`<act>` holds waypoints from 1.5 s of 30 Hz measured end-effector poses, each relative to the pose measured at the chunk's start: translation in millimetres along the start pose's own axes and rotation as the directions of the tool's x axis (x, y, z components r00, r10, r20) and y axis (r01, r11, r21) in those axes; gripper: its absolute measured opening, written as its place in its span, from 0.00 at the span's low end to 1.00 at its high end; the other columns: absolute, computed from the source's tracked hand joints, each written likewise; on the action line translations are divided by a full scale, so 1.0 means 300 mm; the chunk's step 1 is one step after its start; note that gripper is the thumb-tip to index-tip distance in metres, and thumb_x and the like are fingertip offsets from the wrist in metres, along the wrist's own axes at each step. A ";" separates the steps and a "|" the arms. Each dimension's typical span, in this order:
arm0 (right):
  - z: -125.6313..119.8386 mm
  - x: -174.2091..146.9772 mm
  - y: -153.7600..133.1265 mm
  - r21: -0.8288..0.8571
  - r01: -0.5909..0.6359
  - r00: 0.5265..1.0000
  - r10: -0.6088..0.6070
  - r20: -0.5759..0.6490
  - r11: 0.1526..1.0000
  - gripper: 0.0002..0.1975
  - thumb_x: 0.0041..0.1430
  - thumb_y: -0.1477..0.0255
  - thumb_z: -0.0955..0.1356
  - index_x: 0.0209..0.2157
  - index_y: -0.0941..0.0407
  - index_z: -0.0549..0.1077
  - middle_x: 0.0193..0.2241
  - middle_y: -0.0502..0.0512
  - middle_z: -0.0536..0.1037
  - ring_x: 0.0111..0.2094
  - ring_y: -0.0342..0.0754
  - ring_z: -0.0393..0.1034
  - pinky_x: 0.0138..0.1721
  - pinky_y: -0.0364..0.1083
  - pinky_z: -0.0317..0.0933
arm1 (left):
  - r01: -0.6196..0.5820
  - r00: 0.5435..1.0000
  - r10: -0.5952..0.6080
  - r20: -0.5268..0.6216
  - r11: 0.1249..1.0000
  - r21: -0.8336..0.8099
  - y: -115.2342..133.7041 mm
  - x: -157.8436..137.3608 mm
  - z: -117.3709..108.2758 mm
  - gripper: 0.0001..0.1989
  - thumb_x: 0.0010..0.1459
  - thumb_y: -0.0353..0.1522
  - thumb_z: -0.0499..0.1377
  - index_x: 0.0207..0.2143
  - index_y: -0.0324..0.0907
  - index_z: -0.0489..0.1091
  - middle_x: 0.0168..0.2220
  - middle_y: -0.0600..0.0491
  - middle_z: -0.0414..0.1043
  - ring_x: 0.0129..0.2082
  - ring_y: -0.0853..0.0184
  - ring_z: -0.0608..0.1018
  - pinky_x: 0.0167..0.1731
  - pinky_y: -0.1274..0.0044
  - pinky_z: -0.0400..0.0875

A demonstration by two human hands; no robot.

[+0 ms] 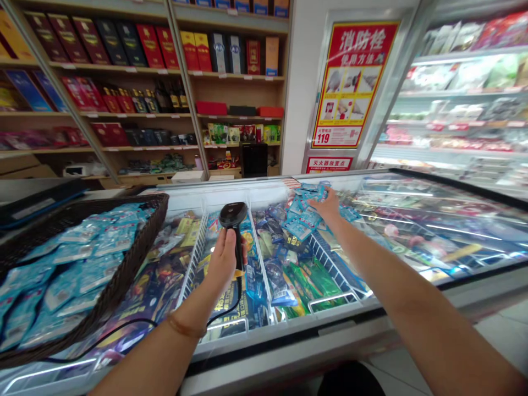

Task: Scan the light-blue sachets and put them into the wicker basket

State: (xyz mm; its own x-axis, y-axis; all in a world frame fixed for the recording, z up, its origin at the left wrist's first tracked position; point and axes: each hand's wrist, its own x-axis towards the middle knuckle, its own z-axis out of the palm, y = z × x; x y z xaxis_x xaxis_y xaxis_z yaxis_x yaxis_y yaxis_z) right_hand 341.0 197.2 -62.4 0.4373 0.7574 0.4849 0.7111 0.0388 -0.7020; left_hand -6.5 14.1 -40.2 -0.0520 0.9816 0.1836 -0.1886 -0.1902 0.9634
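My left hand (226,256) is wrapped round the grip of a black handheld barcode scanner (233,215), held up over the chest freezer. Its cord (226,313) hangs down and runs off to the left. My right hand (328,206) reaches to the far side of the freezer, onto a heap of small light-blue packets (301,220). Thumb and fingers pinch a packet at the heap's right edge, partly hidden by the hand. Beneath the heap lie other wrapped frozen goods. On the left, a dark woven basket (154,212) holds several similar blue packets (88,247).
White wire dividers (259,258) split the chest freezer (297,341), filled with packaged goods. A glass lid (449,220) covers its right part. Shelves of boxes and bottles (124,104) stand behind, beside a red fire-hydrant poster (355,82) and a lit refrigerated shelf (466,99).
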 end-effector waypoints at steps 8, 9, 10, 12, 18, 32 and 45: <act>-0.013 -0.115 -0.112 -0.377 0.007 0.995 0.031 0.094 0.926 0.49 0.56 0.51 0.72 0.72 0.57 0.54 0.74 0.71 0.51 0.73 0.71 0.43 0.69 0.69 0.42 | -0.024 0.999 0.024 0.031 0.999 -0.022 0.005 -0.001 0.011 0.31 0.56 0.62 0.59 0.38 0.44 0.64 0.29 0.57 0.72 0.17 0.73 0.70 0.16 0.78 0.65; -0.018 -0.132 -0.128 -0.394 0.054 0.996 -0.022 0.085 0.917 0.47 0.59 0.51 0.71 0.72 0.57 0.55 0.74 0.71 0.51 0.73 0.70 0.44 0.69 0.68 0.43 | -0.035 0.999 0.036 0.030 0.999 -0.032 -0.001 0.001 0.012 0.31 0.56 0.62 0.59 0.38 0.44 0.63 0.28 0.57 0.71 0.17 0.73 0.70 0.15 0.78 0.64; -0.024 -0.149 -0.147 -0.409 0.112 0.993 -0.083 0.087 0.906 0.43 0.61 0.53 0.69 0.72 0.57 0.57 0.73 0.71 0.53 0.72 0.70 0.46 0.68 0.67 0.45 | -0.048 0.998 0.049 0.030 0.998 -0.042 -0.007 0.003 0.012 0.31 0.55 0.62 0.59 0.38 0.45 0.63 0.28 0.58 0.71 0.17 0.73 0.69 0.15 0.78 0.64; -0.036 -0.186 -0.194 -0.435 0.243 0.968 -0.186 0.170 0.867 0.36 0.65 0.56 0.67 0.69 0.57 0.63 0.69 0.70 0.62 0.69 0.68 0.52 0.66 0.65 0.50 | -0.067 0.997 0.069 0.038 0.996 -0.063 -0.015 0.006 0.014 0.30 0.55 0.62 0.59 0.37 0.45 0.63 0.29 0.58 0.72 0.16 0.73 0.69 0.14 0.78 0.63; -0.004 -0.331 -0.347 -0.560 0.454 0.794 -0.030 0.607 0.693 0.22 0.68 0.61 0.66 0.54 0.60 0.80 0.58 0.74 0.75 0.65 0.71 0.60 0.64 0.67 0.51 | -0.051 0.996 0.056 0.072 0.996 -0.068 0.006 0.001 0.015 0.30 0.55 0.61 0.60 0.37 0.45 0.61 0.31 0.56 0.73 0.18 0.73 0.71 0.16 0.77 0.65; 0.108 -0.332 -0.470 -0.406 0.381 0.797 -0.073 0.599 0.831 0.30 0.69 0.54 0.63 0.64 0.57 0.72 0.66 0.68 0.69 0.67 0.70 0.60 0.62 0.62 0.59 | -0.059 0.998 0.061 0.023 0.997 -0.057 0.005 0.014 0.004 0.30 0.56 0.61 0.59 0.37 0.45 0.62 0.31 0.55 0.74 0.16 0.73 0.70 0.15 0.76 0.64; 0.032 -0.284 -0.398 -0.327 0.352 0.841 -0.143 0.521 0.877 0.25 0.62 0.63 0.72 0.58 0.57 0.70 0.53 0.67 0.79 0.57 0.63 0.72 0.55 0.54 0.63 | -0.090 0.995 0.091 0.029 0.996 -0.026 0.006 0.013 0.002 0.28 0.58 0.61 0.58 0.36 0.45 0.60 0.30 0.57 0.72 0.17 0.74 0.70 0.15 0.78 0.64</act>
State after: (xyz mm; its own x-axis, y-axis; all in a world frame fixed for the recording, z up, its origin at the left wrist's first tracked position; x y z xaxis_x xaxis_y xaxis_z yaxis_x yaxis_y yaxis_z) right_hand 213.5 134.1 -24.9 -0.0208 0.9714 0.2364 0.9576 0.0873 -0.2746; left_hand -6.4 17.4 -37.7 -0.0409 0.9603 0.2759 -0.2091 -0.2782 0.9375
